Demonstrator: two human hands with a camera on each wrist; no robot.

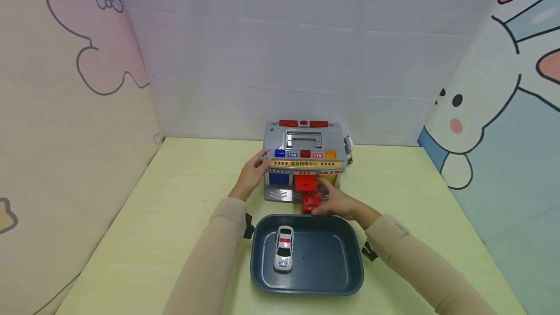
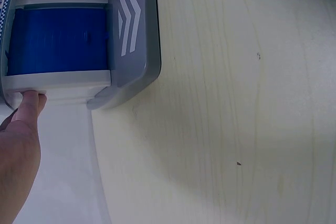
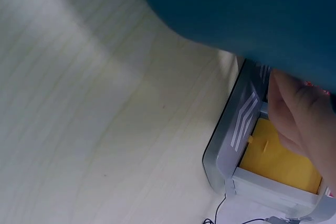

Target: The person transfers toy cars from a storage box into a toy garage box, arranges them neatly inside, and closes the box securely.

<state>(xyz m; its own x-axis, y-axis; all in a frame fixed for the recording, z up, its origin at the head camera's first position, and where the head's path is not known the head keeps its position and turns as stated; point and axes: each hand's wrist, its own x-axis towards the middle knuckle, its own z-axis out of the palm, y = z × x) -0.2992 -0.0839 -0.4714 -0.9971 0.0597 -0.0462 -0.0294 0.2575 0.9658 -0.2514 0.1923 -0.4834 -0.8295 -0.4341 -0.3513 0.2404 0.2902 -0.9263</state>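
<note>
A grey toy garage (image 1: 275,137) with blue, red and yellow doors stands near the back of the table. My left hand (image 1: 253,175) rests against its left side; in the left wrist view its fingertips (image 2: 30,100) press the wall beside the blue door (image 2: 58,40). The red door (image 1: 305,183) is raised, and a red toy car (image 1: 310,201) sits half out beneath it. My right hand (image 1: 342,202) grips this car, thumb at its near end and fingers beside the door. In the right wrist view the hand (image 3: 304,119) covers the car, next to the yellow door (image 3: 278,156).
A dark blue tray (image 1: 323,289) lies close in front of the garage, with a white toy police car (image 1: 283,252) inside on the left. Its side fills the top of the right wrist view. A white cloth wall (image 1: 245,72) rises behind the table.
</note>
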